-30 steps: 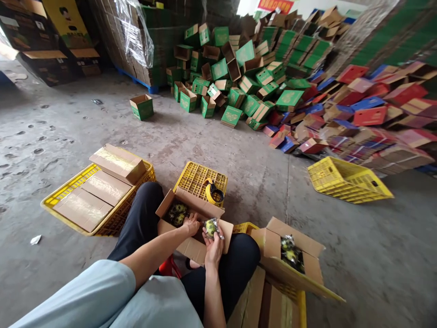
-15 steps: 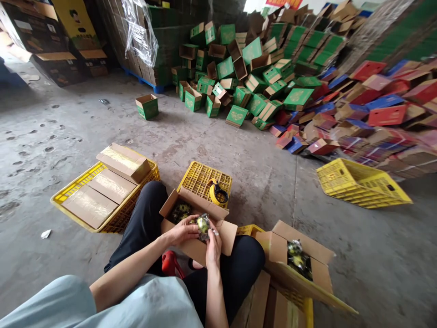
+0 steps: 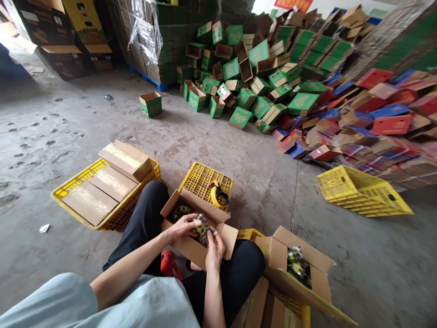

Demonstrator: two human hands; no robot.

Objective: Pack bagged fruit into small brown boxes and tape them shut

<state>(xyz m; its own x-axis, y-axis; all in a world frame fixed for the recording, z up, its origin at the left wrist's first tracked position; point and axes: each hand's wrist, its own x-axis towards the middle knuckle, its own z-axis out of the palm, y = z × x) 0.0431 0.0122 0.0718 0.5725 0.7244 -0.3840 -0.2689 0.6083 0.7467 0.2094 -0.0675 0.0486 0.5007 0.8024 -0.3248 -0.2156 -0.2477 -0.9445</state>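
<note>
Nearest, your hands: your left hand (image 3: 182, 226) and right hand (image 3: 214, 246) meet over your lap, fingers curled around one clear-wrapped yellow-green fruit (image 3: 201, 226), held between both.
Fruit position: it sits just above the mouth of the open brown cardboard box (image 3: 191, 248) resting on your knees.
Box contents: more wrapped fruit (image 3: 180, 210) lie inside, at the left.
Right of your leg: a second open brown carton (image 3: 317, 273) holds wrapped fruit too.
Just beyond the lap box: an upturned yellow plastic crate (image 3: 201, 177) carries a yellow tape dispenser (image 3: 218, 197) at its near edge.
Left: a yellow plastic tray (image 3: 114, 218) bears flat sealed brown boxes (image 3: 112, 182).
Farther right: another yellow crate (image 3: 362, 196) lies tilted on the concrete floor (image 3: 259, 173).
Farthest: heaps of green (image 3: 239, 77) and red-and-blue cartons (image 3: 372, 114).
</note>
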